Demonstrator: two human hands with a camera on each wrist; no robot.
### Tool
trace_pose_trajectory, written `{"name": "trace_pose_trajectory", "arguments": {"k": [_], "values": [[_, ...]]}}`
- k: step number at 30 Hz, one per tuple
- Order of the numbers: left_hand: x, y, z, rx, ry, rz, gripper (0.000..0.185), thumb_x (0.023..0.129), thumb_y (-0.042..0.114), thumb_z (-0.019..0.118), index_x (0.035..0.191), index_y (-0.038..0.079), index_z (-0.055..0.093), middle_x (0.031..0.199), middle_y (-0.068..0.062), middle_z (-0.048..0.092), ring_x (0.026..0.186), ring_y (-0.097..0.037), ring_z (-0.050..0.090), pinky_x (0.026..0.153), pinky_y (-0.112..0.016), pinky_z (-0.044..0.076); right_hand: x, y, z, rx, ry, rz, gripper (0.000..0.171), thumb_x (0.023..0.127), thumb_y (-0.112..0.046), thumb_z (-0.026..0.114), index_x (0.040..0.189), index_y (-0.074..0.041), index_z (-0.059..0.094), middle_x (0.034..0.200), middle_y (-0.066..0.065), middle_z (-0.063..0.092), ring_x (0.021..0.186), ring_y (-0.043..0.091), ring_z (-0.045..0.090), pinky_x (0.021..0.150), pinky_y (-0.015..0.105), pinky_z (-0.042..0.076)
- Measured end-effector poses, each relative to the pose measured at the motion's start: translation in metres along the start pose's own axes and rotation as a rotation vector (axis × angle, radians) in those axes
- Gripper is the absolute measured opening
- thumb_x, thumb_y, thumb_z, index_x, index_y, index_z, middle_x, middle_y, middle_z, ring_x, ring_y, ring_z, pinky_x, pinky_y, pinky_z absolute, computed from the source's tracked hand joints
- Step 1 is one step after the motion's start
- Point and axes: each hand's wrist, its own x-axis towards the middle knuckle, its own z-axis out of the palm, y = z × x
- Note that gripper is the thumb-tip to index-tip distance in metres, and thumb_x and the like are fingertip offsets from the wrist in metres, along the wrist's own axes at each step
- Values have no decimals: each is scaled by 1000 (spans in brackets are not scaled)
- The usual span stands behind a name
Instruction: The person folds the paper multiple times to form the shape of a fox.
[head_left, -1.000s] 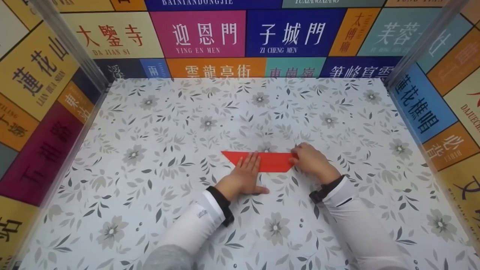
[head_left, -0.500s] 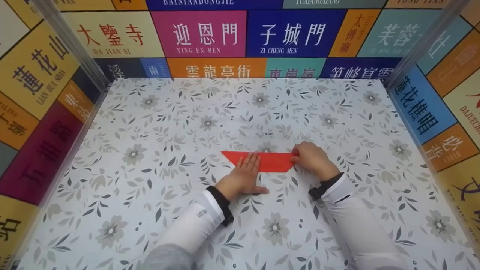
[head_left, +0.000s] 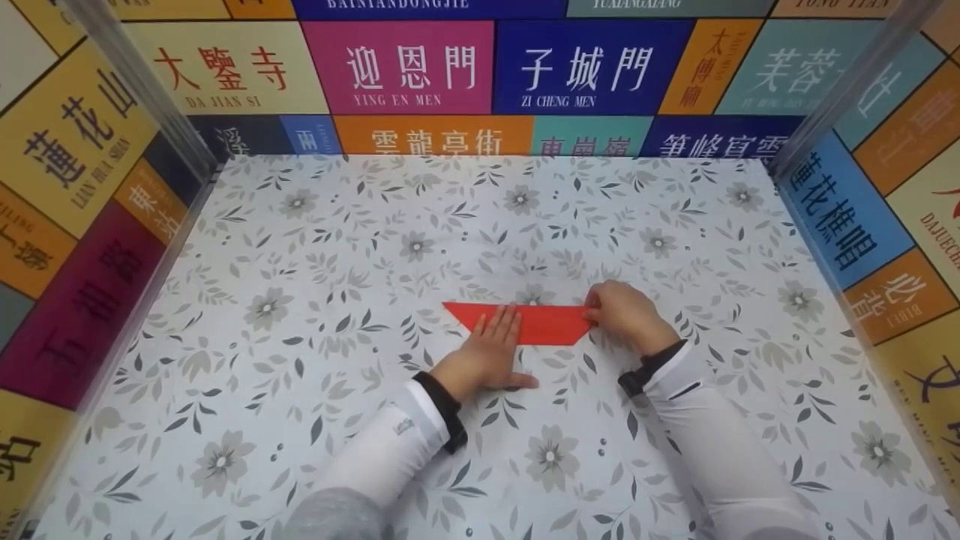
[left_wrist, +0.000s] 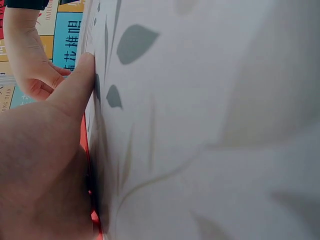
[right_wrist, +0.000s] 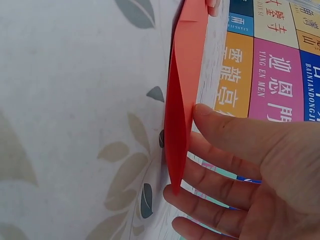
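Observation:
A folded strip of red paper (head_left: pixel 551 326) with slanted ends lies on the patterned tabletop in the head view. My left hand (head_left: pixel 487 356) rests flat across its left part, fingers straight and thumb spread to the right. At the strip's right end, my right hand (head_left: pixel 630 319) holds the corner between thumb and fingers. In the right wrist view, the red paper (right_wrist: pixel 192 75) shows a fold gaping slightly, with the thumb at its edge and the other fingers behind. The left wrist view shows my left hand (left_wrist: pixel 40 155) covering most of the paper.
The tabletop (head_left: pixel 375 217) has a white covering with grey flowers and leaves. Panels with coloured, lettered blocks (head_left: pixel 397 67) stand along the back and both sides. Clear strips (head_left: pixel 142 90) run up the back corners.
My right hand has shifted slightly up and outward at the paper's right end, showing a little more of that corner. The left hand and the paper have stayed in place.

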Motion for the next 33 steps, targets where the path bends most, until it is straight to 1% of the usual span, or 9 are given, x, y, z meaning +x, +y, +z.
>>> {"name": "trace_pose_trajectory", "arguments": {"k": [5,9,13,17,22,25,27,30,33], "values": [[0,0,0,5,-5,-1,108,86,73,45,155,8,-8,163,-9,-12,150,-25,-14,122,-42,-3,-1,0,-1,0,15,-6,13,90,-17,66,93,-5,66,84,10,62,80,27,57,71,39,46],[-3,1,0,-7,26,13,108,85,73,47,155,7,-3,164,-10,-9,151,-26,-10,122,-43,0,-2,0,-1,0,22,-7,12,89,-16,66,93,-5,64,84,11,61,79,28,56,71,38,46],[-1,1,1,-8,22,8,109,85,73,47,155,7,-4,164,-10,-8,151,-26,-10,122,-43,-1,-4,-2,-2,11,21,-12,10,89,-14,64,93,-4,64,85,12,61,81,28,56,71,39,46],[-2,1,0,-5,18,2,108,86,72,48,155,6,-3,164,-10,-8,151,-26,-11,122,-42,-1,-6,-2,1,59,57,-16,10,89,-13,63,93,-4,65,84,11,62,78,27,56,70,37,45],[-3,1,-2,-1,17,2,108,86,72,47,155,6,-3,164,-11,-8,151,-27,-10,122,-43,0,-11,-1,6,155,122,-43,9,88,-15,65,92,-7,67,80,9,65,74,24,56,65,32,44],[-2,1,-2,-6,15,2,108,86,72,47,155,6,-3,164,-10,-8,151,-26,-10,122,-43,-1,-14,-1,9,226,139,-64,10,88,-15,65,93,-7,68,84,10,66,76,24,57,65,32,45],[-2,0,-2,-7,15,3,108,86,72,47,155,7,-4,164,-10,-8,151,-26,-11,122,-42,-1,-16,-1,11,264,141,-76,13,88,-15,65,97,-6,68,90,11,68,80,25,59,68,31,46],[-2,0,-1,-8,23,9,108,86,72,47,155,6,-3,164,-11,-8,151,-27,-11,122,-43,-1,-20,-2,14,295,129,-92,21,89,-15,65,107,-4,69,100,15,70,86,27,61,73,33,48],[-2,1,0,-6,28,14,108,86,72,47,155,5,-3,163,-12,-7,150,-27,-10,122,-43,0,-22,-3,18,317,111,-108,31,91,-14,64,119,-2,67,112,18,69,93,29,62,81,36,50]]}}
